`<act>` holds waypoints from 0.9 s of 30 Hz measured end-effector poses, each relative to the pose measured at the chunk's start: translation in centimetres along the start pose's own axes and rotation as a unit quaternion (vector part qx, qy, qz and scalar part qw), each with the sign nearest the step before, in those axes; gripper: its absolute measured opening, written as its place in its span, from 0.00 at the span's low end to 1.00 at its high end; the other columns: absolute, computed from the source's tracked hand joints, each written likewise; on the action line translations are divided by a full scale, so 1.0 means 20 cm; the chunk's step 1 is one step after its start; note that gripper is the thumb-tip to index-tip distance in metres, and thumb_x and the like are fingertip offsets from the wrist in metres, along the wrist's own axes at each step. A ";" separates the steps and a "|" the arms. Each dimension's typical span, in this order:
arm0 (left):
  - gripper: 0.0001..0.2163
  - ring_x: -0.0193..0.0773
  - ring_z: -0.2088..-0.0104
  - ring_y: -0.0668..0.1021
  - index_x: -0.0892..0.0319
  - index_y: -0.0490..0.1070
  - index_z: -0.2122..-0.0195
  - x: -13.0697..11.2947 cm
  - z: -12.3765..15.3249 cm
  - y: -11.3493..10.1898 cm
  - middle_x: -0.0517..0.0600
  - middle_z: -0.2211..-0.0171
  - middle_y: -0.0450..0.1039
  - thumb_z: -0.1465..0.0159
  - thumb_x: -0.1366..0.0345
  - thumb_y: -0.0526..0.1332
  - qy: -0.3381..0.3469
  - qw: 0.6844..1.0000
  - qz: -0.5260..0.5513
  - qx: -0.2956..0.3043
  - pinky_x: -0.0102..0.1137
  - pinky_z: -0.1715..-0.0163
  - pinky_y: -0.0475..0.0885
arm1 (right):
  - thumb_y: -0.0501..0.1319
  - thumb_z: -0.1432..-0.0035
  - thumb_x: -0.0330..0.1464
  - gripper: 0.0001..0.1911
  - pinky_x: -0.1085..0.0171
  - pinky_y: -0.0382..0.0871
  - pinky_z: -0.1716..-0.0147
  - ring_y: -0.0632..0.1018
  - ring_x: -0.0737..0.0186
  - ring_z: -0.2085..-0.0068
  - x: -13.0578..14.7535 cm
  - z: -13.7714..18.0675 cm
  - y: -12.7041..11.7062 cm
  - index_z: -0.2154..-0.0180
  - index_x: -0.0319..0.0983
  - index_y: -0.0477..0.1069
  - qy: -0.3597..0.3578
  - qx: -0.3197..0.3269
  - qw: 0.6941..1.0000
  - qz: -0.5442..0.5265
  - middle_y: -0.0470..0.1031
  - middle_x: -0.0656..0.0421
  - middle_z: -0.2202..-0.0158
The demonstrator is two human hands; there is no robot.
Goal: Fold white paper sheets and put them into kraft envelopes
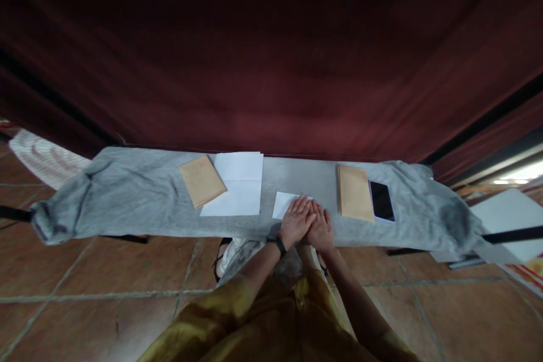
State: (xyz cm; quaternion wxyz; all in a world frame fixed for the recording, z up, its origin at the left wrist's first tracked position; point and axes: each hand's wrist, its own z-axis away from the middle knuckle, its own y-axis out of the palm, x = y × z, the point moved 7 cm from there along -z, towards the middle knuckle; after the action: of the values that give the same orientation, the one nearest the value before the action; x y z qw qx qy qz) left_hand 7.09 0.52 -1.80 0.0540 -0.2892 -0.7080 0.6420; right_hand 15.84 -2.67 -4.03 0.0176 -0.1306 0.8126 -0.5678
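Note:
My left hand lies flat with its fingers stretched out over a small folded sheet of white paper. Close against it, my right hand also rests flat, its fingers extended onto the paper's right part. The two hands touch and hide most of the paper's right and lower side. Left of them are larger white sheets with a crease across. Brown paper envelopes overlap the sheets' left edge. To the right sits a stack of brown envelopes.
A phone with a dark screen lies beside the right stack. Wrinkled grey cloth covers the narrow bench. Behind it hangs a dark red curtain, with black bars at both sides. Below is a tiled floor.

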 end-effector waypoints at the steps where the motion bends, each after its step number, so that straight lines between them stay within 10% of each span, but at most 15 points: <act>1: 0.27 0.41 0.29 0.57 0.62 0.56 0.31 -0.02 -0.03 0.02 0.55 0.30 0.56 0.26 0.54 0.43 0.008 1.000 0.001 0.014 0.43 0.30 0.53 | 0.46 0.31 0.28 0.29 0.48 0.47 0.33 0.61 0.51 0.32 0.00 0.00 0.00 0.31 0.34 0.54 -0.001 0.001 1.000 0.002 0.60 0.48 0.31; 15: 0.28 0.44 0.28 0.52 0.67 0.50 0.29 0.37 0.11 -0.04 0.58 0.28 0.50 0.27 0.58 0.44 -0.148 0.986 -0.071 -0.011 0.44 0.30 0.52 | 0.45 0.27 0.40 0.31 0.46 0.51 0.35 0.66 0.48 0.35 -0.01 0.00 0.00 0.29 0.34 0.49 0.008 -0.030 0.999 -0.014 0.64 0.45 0.34; 27: 0.27 0.45 0.29 0.56 0.69 0.55 0.31 0.37 0.20 -0.08 0.60 0.30 0.53 0.27 0.58 0.46 -0.165 0.984 -0.063 -0.029 0.43 0.31 0.55 | 0.45 0.28 0.38 0.30 0.46 0.53 0.34 0.62 0.47 0.32 0.23 -0.03 0.03 0.30 0.33 0.52 -0.035 -0.010 0.999 -0.038 0.58 0.44 0.31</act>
State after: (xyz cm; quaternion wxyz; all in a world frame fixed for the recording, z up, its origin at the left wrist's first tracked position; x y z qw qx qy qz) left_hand -1.43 0.51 -3.17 -0.0319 -0.1352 -0.7426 0.6551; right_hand 11.16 -3.05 -3.87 0.0232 -0.1810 0.8119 -0.5546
